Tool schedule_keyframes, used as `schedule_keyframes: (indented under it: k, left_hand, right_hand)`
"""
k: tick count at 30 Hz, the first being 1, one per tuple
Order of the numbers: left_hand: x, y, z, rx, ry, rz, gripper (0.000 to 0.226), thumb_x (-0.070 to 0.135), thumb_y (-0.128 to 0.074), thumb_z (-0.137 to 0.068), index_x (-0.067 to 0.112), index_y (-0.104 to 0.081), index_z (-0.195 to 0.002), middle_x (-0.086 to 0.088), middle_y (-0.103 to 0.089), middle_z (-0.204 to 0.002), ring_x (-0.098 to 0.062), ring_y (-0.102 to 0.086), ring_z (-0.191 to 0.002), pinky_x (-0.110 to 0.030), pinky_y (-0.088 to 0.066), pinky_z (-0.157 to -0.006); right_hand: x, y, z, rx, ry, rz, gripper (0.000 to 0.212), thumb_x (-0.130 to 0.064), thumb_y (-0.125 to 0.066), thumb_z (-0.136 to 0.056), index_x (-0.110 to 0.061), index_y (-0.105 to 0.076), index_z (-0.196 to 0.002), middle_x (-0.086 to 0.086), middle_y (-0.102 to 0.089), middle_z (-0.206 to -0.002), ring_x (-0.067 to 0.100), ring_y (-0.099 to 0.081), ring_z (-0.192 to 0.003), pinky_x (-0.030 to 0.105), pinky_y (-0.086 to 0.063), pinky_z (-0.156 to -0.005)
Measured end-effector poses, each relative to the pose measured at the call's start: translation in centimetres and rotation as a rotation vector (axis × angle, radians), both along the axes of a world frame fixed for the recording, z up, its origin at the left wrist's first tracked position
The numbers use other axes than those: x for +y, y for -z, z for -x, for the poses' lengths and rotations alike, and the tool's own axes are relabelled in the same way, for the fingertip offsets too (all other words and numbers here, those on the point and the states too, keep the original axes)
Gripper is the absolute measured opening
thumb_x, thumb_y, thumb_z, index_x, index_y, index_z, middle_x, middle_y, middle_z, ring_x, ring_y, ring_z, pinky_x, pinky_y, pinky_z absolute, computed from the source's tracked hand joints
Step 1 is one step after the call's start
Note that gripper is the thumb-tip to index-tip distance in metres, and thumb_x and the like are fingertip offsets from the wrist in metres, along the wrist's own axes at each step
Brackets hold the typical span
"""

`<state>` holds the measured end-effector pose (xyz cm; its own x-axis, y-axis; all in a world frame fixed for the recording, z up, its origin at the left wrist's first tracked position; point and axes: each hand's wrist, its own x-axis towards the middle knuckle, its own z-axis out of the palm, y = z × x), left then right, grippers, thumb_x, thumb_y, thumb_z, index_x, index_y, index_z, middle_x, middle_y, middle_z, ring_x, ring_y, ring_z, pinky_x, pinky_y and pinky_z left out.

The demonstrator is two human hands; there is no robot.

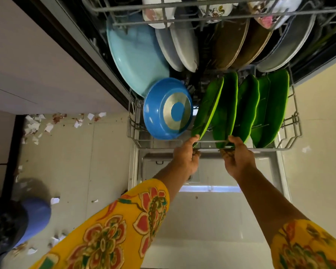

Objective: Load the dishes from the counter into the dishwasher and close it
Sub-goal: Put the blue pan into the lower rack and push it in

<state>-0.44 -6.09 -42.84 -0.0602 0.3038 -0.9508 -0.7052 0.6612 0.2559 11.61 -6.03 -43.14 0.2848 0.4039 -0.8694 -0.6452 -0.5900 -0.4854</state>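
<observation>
Green leaf-shaped plates [246, 109] stand on edge in a row at the front of the pulled-out lower rack [293, 129], which sits over the open dishwasher door [211, 220]. The left hand [186, 156] curls its grip around the rack's front rail, the thumb against the leftmost green plate; the right hand [238, 156] clamps the same rail a little further along, fingers wrapped under the wire. Just left of the green plates a blue pan [167, 109] leans bottom outward, its metal base ring showing, touching the big light-blue platter [134, 55] behind it. Further back stand grey plates [178, 45], brown plates [235, 43] and a steel plate [287, 43], all upright. The upper rack [182, 14] overhangs them, carrying white floral bowls [157, 14]. Both arms wear yellow flowered sleeves [114, 230]. On the tiled floor [76, 162] to the left lie torn paper scraps [37, 125] and crumbs along the cabinet [27, 65] base.
</observation>
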Motion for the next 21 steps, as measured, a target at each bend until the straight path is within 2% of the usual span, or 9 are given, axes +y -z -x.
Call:
schedule_keyframes:
  k: [3, 5, 7, 11, 13, 16, 17, 19, 21]
  left_hand:
    - [1.9, 0.2, 0.3, -0.011, 0.021, -0.028, 0.014, 0.011, -0.071, -0.081, 0.011, -0.059, -0.089, -0.005, -0.051, -0.087, -0.015, -0.047, -0.076, -0.025, -0.046, -0.073]
    - [3.1, 0.4, 0.4, -0.011, 0.022, -0.046, 0.023, 0.013, -0.07, -0.081, 0.01, -0.059, -0.101, -0.006, -0.052, -0.094, -0.015, -0.049, -0.081, -0.027, -0.046, -0.084]
    - [4.3, 0.7, 0.5, 0.003, 0.017, -0.063, 0.045, 0.013, -0.071, -0.081, 0.008, -0.053, -0.122, -0.006, -0.053, -0.098, -0.016, -0.049, -0.083, -0.028, -0.045, -0.089]
    - [6.9, 1.1, 0.8, 0.019, 0.014, -0.088, 0.058, 0.014, -0.072, -0.08, 0.008, -0.046, -0.131, -0.009, -0.053, -0.109, -0.02, -0.049, -0.096, -0.029, -0.047, -0.089]
    - [8.1, 1.2, 0.9, 0.038, 0.028, -0.095, 0.06, 0.019, -0.074, -0.079, 0.009, -0.045, -0.132, -0.009, -0.053, -0.113, -0.021, -0.05, -0.099, -0.029, -0.048, -0.087]
    - [9.6, 1.4, 1.1, 0.057, 0.051, -0.099, 0.074, 0.025, -0.075, -0.077, 0.01, -0.037, -0.139, -0.013, -0.052, -0.129, -0.027, -0.053, -0.117, -0.028, -0.047, -0.084]
    - [10.0, 1.4, 1.1, 0.064, 0.058, -0.097, 0.077, 0.027, -0.076, -0.077, 0.01, -0.035, -0.14, -0.013, -0.052, -0.129, -0.027, -0.053, -0.118, -0.027, -0.048, -0.084]
    - [10.8, 1.5, 1.1, 0.068, 0.06, -0.091, 0.076, 0.028, -0.075, -0.077, 0.009, -0.036, -0.139, -0.011, -0.052, -0.12, -0.024, -0.054, -0.107, -0.024, -0.049, -0.077]
    - [11.5, 1.6, 1.0, 0.074, 0.067, -0.085, 0.07, 0.029, -0.075, -0.078, 0.009, -0.04, -0.135, -0.011, -0.051, -0.116, -0.021, -0.051, -0.099, -0.022, -0.048, -0.073]
  right_hand:
    - [1.8, 0.2, 0.3, -0.024, -0.006, -0.01, 0.017, -0.013, -0.067, -0.084, -0.008, -0.056, -0.096, 0.011, -0.064, -0.089, 0.022, -0.063, -0.084, 0.031, -0.05, -0.092]
    - [3.1, 0.4, 0.5, -0.028, -0.008, -0.024, 0.018, -0.014, -0.067, -0.084, -0.008, -0.056, -0.096, 0.013, -0.064, -0.094, 0.023, -0.064, -0.09, 0.033, -0.052, -0.093]
    - [4.3, 0.5, 0.6, -0.03, -0.013, -0.035, 0.019, -0.015, -0.067, -0.085, -0.007, -0.056, -0.098, 0.014, -0.063, -0.095, 0.024, -0.063, -0.093, 0.034, -0.052, -0.094]
    - [6.8, 0.9, 0.9, -0.033, -0.031, -0.052, 0.019, -0.018, -0.068, -0.085, -0.009, -0.055, -0.096, 0.014, -0.062, -0.099, 0.025, -0.064, -0.099, 0.034, -0.053, -0.093]
    - [8.1, 0.9, 1.2, -0.039, -0.018, -0.069, 0.023, -0.017, -0.069, -0.084, -0.008, -0.056, -0.102, 0.015, -0.062, -0.107, 0.026, -0.065, -0.101, 0.033, -0.055, -0.088]
    - [9.8, 1.3, 1.5, -0.03, 0.021, -0.11, 0.036, -0.012, -0.069, -0.084, -0.004, -0.053, -0.116, 0.017, -0.061, -0.115, 0.029, -0.064, -0.107, 0.033, -0.057, -0.084]
    - [10.2, 1.5, 1.5, -0.036, 0.024, -0.11, 0.038, -0.012, -0.069, -0.084, -0.003, -0.053, -0.117, 0.017, -0.06, -0.116, 0.03, -0.062, -0.109, 0.034, -0.056, -0.085]
    - [11.1, 1.8, 1.5, -0.062, 0.002, -0.091, 0.032, -0.015, -0.07, -0.083, -0.005, -0.055, -0.11, 0.018, -0.059, -0.118, 0.032, -0.059, -0.114, 0.038, -0.054, -0.09]
    - [11.9, 2.1, 1.5, -0.059, -0.005, -0.1, 0.027, -0.016, -0.071, -0.082, -0.007, -0.056, -0.103, 0.02, -0.058, -0.124, 0.031, -0.06, -0.113, 0.039, -0.055, -0.088]
